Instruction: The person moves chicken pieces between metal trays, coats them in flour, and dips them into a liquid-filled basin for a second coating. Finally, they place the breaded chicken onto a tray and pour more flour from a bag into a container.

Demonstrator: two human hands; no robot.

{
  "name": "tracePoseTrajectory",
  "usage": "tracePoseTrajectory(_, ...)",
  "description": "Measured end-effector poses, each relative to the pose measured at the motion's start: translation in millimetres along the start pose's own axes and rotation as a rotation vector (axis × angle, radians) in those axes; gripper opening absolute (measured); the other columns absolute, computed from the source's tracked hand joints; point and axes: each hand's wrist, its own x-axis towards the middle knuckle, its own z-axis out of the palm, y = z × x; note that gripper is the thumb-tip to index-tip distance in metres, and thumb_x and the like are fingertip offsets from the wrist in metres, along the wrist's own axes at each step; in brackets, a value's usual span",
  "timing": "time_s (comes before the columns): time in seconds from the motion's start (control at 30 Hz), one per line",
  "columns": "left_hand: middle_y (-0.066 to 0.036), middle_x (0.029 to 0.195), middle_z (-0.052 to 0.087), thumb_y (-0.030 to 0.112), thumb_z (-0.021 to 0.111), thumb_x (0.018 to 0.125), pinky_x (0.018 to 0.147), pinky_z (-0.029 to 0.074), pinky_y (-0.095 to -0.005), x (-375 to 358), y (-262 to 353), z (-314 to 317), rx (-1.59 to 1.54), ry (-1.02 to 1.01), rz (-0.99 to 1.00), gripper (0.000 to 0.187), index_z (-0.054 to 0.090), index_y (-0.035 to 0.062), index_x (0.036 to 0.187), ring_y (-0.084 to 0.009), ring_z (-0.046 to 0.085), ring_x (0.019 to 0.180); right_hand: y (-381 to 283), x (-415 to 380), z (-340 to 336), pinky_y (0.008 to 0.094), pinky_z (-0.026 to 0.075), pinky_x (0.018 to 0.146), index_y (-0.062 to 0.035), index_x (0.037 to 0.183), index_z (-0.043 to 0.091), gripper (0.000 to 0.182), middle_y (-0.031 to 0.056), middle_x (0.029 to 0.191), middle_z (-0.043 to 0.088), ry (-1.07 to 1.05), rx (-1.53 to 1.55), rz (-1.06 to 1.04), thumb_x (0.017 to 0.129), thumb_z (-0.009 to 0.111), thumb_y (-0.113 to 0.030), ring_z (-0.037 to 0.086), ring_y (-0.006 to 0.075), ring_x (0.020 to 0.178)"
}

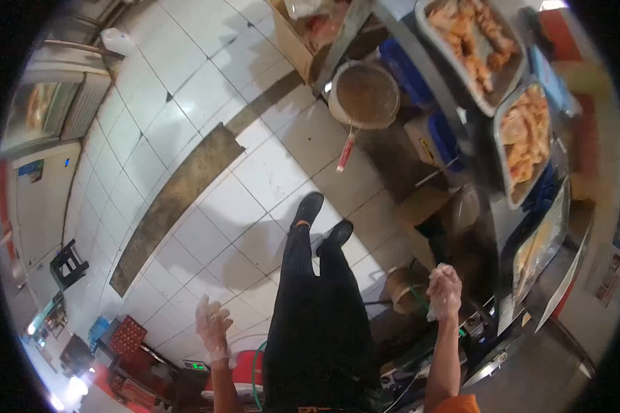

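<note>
My left hand (214,325), in a clear plastic glove, hangs in the air over the tiled floor at the lower left. Its fingers are loosely bent and apart, with nothing visible in them. On the other side, my right hand (445,292), also gloved, is closed into a fist beside the counter; whatever it may hold is hidden. Beyond it, a metal tray of raw-looking chicken pieces (524,141) rests on the counter. A second tray of browner, marinated-looking chicken pieces (471,38) lies farther off. Neither hand touches these trays.
A round bucket (363,95) with a red-handled tool (347,151) stands by the counter. Blue-lidded containers (446,141) sit below the trays. A dark stool (69,265) and a red basket (127,335) are at the left. A brown strip (186,199) crosses the floor.
</note>
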Motion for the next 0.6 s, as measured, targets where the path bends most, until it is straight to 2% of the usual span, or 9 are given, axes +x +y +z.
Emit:
tracePoseTrajectory(0.07, -0.008, 0.115, 0.063, 0.026, 0.066, 0.095, 0.066, 0.057, -0.0310, 7, -51, -34, 0.002, 0.025, 0.003, 0.059, 0.044, 0.0093, 0.147, -0.0182, 0.065, 0.089, 40, 30, -19, 0.0286, 0.049, 0.058, -0.0102, 0.103, 0.067, 0.009, 0.0007, 0.086, 0.066, 0.039, 0.217, 0.068, 0.095, 0.069, -0.015, 0.059, 0.0126, 0.065)
tracePoseTrajectory(0.1, -0.007, 0.115, 0.063, 0.024, 0.065, 0.096, 0.065, 0.057, -0.0312, 9, -75, -49, 0.002, 0.034, 0.006, 0.059, 0.043, 0.0100, 0.149, -0.0185, 0.065, 0.087, 46, 38, -15, 0.0277, 0.049, 0.058, -0.0115, 0.105, 0.067, 0.009, 0.0001, 0.087, 0.066, 0.158, 0.174, 0.121, 0.097, 0.068, -0.017, 0.061, 0.0117, 0.069)
tracePoseTrajectory(0.2, -0.009, 0.111, 0.062, 0.000, 0.063, 0.087, 0.057, 0.052, -0.0260, 7, -121, -73, -0.068, 0.215, -0.223, 0.060, 0.049, 0.0069, 0.145, -0.0157, 0.062, 0.080, 59, 61, -27, 0.0271, 0.050, 0.059, -0.0122, 0.110, 0.067, 0.014, 0.0002, 0.090, 0.067, 0.115, 0.118, 0.158, 0.097, 0.068, -0.020, 0.062, 0.0112, 0.073)
tracePoseTrajectory(0.3, -0.008, 0.118, 0.064, 0.014, 0.062, 0.096, 0.065, 0.057, -0.0337, 0, -171, -104, 0.120, 0.100, -0.157, 0.060, 0.038, 0.0094, 0.151, -0.0197, 0.065, 0.085, 59, 68, -31, 0.0280, 0.052, 0.061, -0.0131, 0.116, 0.065, 0.020, 0.0010, 0.097, 0.068, 0.032, 0.175, 0.205, 0.097, 0.069, -0.017, 0.064, 0.0113, 0.078)
tracePoseTrajectory(0.37, -0.009, 0.117, 0.065, 0.010, 0.063, 0.094, 0.064, 0.057, -0.0328, 7, -200, -128, 0.244, 0.042, -0.160, 0.060, 0.040, 0.0091, 0.149, -0.0190, 0.065, 0.084, 65, 77, -40, 0.0285, 0.051, 0.060, -0.0140, 0.117, 0.066, 0.024, 0.0022, 0.102, 0.069, 0.026, 0.192, 0.243, 0.093, 0.070, -0.014, 0.066, 0.0121, 0.082)
tracePoseTrajectory(0.43, -0.009, 0.116, 0.064, 0.003, 0.065, 0.088, 0.063, 0.056, -0.0315, 1, -195, -117, 0.245, 0.093, -0.175, 0.061, 0.044, 0.0078, 0.146, -0.0184, 0.064, 0.082, 73, 81, -50, 0.0289, 0.051, 0.060, -0.0143, 0.118, 0.065, 0.026, 0.0021, 0.104, 0.070, 0.087, 0.178, 0.252, 0.092, 0.070, -0.014, 0.066, 0.0123, 0.082)
tracePoseTrajectory(0.5, -0.009, 0.116, 0.060, -0.007, 0.066, 0.080, 0.062, 0.054, -0.0298, -10, -139, -51, 0.122, 0.250, -0.195, 0.064, 0.051, 0.0055, 0.141, -0.0179, 0.062, 0.082, 81, 88, -61, 0.0290, 0.051, 0.059, -0.0147, 0.119, 0.065, 0.028, 0.0016, 0.105, 0.070, 0.125, 0.189, 0.257, 0.092, 0.070, -0.013, 0.066, 0.0122, 0.081)
tracePoseTrajectory(0.57, -0.008, 0.119, 0.060, -0.006, 0.068, 0.081, 0.063, 0.054, -0.0291, 11, -179, -99, 0.329, 0.101, 0.009, 0.065, 0.050, 0.0062, 0.142, -0.0178, 0.062, 0.084, 89, 97, -73, 0.0289, 0.050, 0.059, -0.0152, 0.121, 0.064, 0.030, 0.0007, 0.106, 0.070, 0.143, 0.225, 0.262, 0.092, 0.069, -0.012, 0.066, 0.0118, 0.081)
tracePoseTrajectory(0.6, -0.008, 0.120, 0.060, -0.005, 0.069, 0.081, 0.063, 0.054, -0.0285, 11, -174, -95, 0.323, 0.090, 0.009, 0.066, 0.049, 0.0065, 0.143, -0.0176, 0.062, 0.085, 93, 101, -81, 0.0292, 0.050, 0.059, -0.0149, 0.122, 0.064, 0.030, 0.0008, 0.106, 0.070, 0.169, 0.188, 0.260, 0.092, 0.069, -0.012, 0.066, 0.0116, 0.081)
